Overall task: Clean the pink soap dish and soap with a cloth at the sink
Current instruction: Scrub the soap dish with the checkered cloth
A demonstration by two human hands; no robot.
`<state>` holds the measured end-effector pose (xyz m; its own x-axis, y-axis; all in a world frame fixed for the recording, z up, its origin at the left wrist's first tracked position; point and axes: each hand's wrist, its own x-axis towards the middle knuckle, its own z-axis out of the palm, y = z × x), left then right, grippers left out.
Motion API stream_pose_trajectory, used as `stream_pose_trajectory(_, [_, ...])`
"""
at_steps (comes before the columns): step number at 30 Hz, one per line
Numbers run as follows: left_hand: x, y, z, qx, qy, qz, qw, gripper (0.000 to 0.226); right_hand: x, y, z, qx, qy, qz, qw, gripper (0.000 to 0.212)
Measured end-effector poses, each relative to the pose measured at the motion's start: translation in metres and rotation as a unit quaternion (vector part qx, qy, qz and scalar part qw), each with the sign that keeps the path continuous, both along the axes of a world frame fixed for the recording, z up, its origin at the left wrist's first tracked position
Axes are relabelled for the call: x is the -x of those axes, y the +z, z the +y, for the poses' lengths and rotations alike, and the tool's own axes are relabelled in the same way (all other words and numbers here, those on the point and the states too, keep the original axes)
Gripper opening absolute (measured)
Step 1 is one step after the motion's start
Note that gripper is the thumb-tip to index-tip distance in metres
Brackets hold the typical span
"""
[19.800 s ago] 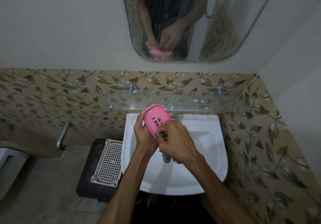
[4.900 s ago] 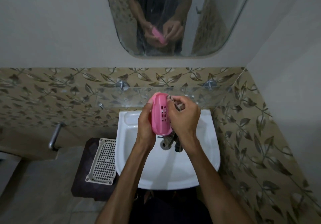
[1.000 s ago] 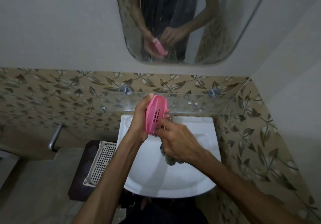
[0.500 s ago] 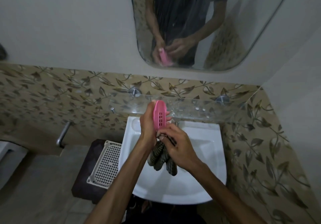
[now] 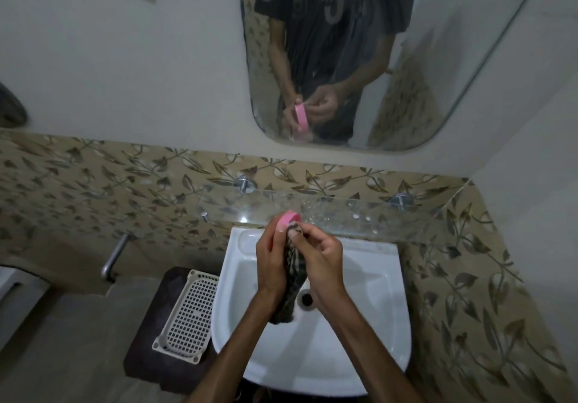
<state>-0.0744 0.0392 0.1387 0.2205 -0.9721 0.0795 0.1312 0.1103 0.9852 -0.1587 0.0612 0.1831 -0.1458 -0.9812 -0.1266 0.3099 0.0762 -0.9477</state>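
Note:
My left hand (image 5: 271, 263) grips the pink soap dish (image 5: 287, 217) above the white sink (image 5: 369, 324). The dish stands on edge, and only its top rim shows above my fingers. My right hand (image 5: 322, 258) pinches a dark patterned cloth (image 5: 291, 280) against the dish. The cloth hangs down between both hands over the basin, near the drain (image 5: 307, 298). I see no soap. The mirror (image 5: 359, 58) reflects both hands and the dish.
A glass shelf (image 5: 344, 218) runs along the wall just behind my hands. A white perforated basket (image 5: 187, 315) sits on a dark stool left of the sink. A metal pipe (image 5: 114, 258) juts from the tiled wall further left.
The dish has turned further edge-on and sunk lower into my left hand. My right hand has closed in over it with the cloth, hiding most of the dish.

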Motion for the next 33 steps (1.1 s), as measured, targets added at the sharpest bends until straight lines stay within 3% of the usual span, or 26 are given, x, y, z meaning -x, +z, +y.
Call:
stream_pose_trajectory(3, [0.001,0.000,0.000,-0.053,-0.018,0.068,0.996,0.044,-0.002,0.003,-0.009,0.057,-0.042,0.131,0.989,0.017])
stream_pose_trajectory(5, [-0.003,0.007,-0.001,-0.108,-0.050,0.157,0.980,0.053,0.000,0.000,-0.009,0.173,-0.062,0.305,0.935,0.018])
stream_pose_trajectory(7, [-0.006,0.012,0.000,-0.136,-0.076,0.216,0.964,0.047,0.006,-0.002,-0.010,0.246,-0.062,0.411,0.876,0.020])
stream_pose_trajectory(13, [-0.008,0.026,-0.001,-0.140,-0.090,0.247,0.955,0.053,0.011,0.012,-0.013,0.249,-0.067,0.531,0.807,0.020])
stream_pose_trajectory(22, [0.001,0.023,0.007,-0.151,-0.096,0.220,0.959,0.062,0.017,0.022,0.000,0.112,-0.070,0.577,0.806,0.029])
stream_pose_trajectory(28, [0.006,0.025,-0.003,-0.145,-0.041,0.195,0.969,0.068,0.003,0.003,0.022,0.026,-0.046,0.588,0.807,0.019])
stream_pose_trajectory(33, [0.006,0.026,-0.012,-0.129,-0.009,0.152,0.980,0.071,0.005,-0.011,0.035,0.036,-0.052,0.467,0.882,0.019])
